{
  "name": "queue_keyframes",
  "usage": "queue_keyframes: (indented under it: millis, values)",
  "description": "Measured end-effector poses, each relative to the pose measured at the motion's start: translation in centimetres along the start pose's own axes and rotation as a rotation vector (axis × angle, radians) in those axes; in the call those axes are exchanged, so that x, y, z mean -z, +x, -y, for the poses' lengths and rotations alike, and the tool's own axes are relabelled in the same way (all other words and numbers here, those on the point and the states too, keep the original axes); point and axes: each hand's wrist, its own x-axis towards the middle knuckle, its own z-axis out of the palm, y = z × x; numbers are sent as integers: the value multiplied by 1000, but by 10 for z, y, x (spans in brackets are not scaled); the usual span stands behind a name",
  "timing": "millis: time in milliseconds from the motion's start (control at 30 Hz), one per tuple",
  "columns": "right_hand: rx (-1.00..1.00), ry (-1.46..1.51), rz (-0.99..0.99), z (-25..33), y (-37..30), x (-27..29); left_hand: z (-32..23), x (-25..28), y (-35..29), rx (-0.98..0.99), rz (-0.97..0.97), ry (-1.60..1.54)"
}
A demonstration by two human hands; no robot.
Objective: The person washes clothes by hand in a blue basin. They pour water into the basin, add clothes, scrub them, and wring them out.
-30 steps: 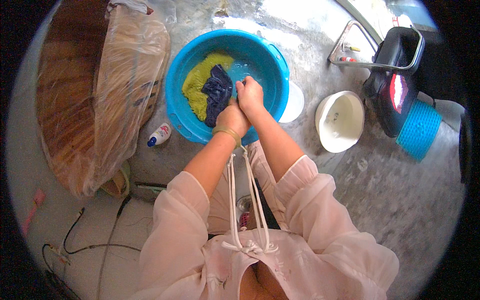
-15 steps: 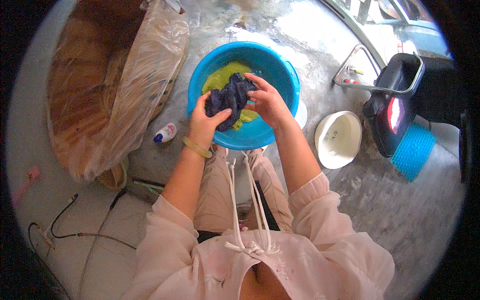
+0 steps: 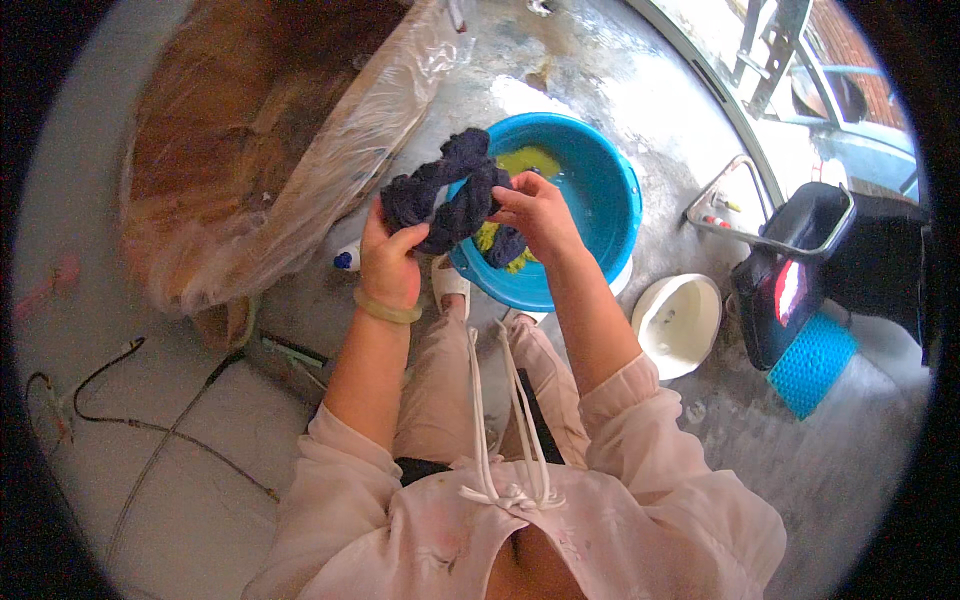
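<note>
A bunched dark navy cloth [image 3: 405, 200] hangs in a loop above the left side of a round blue basin [image 3: 600, 225]. My left hand [image 3: 390, 262] is closed on its lower left part, thumb on top. With thumb and fingers, my right hand [image 3: 540, 213] pinches the loop's right side. Inside the basin lie a yellow-green cloth [image 3: 528, 160] and, near its front left, another dark piece [image 3: 506, 246]. The cloth and my hands hide part of the basin.
Wooden furniture wrapped in clear plastic [image 3: 350, 150] stands at the left. Behind my left wrist shows a white bottle with a blue cap [image 3: 346, 259]. To the right are a cream bowl [image 3: 652, 335], a black chair [image 3: 790, 290] and a blue textured mat [image 3: 815, 365]. Cables [image 3: 170, 430] cross the lower-left floor.
The navy cloth has moved left from over the basin's middle and opened from a bunch into a loop. A dark piece now shows in the basin. The view has shifted.
</note>
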Motion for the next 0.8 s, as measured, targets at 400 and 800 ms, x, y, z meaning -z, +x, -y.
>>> queue_keyframes:
  millis: [400, 800]
  values:
    - [-200, 10, 164, -52, 21, -89, -89, 41, 34, -436, -248, 164]
    - [-310, -185, 86, -83, 45, -134, -90, 108, 126, -541, -413, 1075]
